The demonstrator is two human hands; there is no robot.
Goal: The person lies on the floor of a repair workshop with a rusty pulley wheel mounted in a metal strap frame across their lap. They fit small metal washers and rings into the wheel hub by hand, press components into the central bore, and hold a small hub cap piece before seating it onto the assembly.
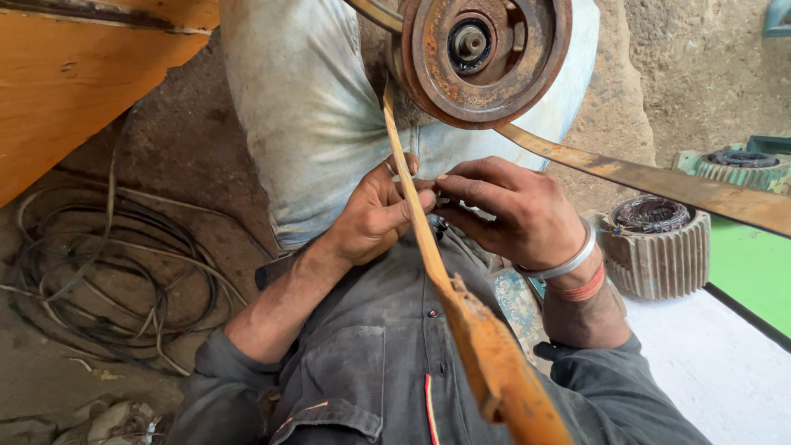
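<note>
pinching the belt (409, 216) (orange, worn) with both hands (375, 216) (515, 210).

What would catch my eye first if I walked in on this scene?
Probably the big rusty grooved pulley wheel at the top, with a worn orange belt running down the middle. Just below it, the left hand and right hand meet at the belt, pinching something too small to tell.

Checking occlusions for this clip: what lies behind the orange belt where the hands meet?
Behind the orange belt, the left hand and right hand pinch something small and dark; it is too covered by fingers and belt to identify. Beyond are pale trousers.
</note>
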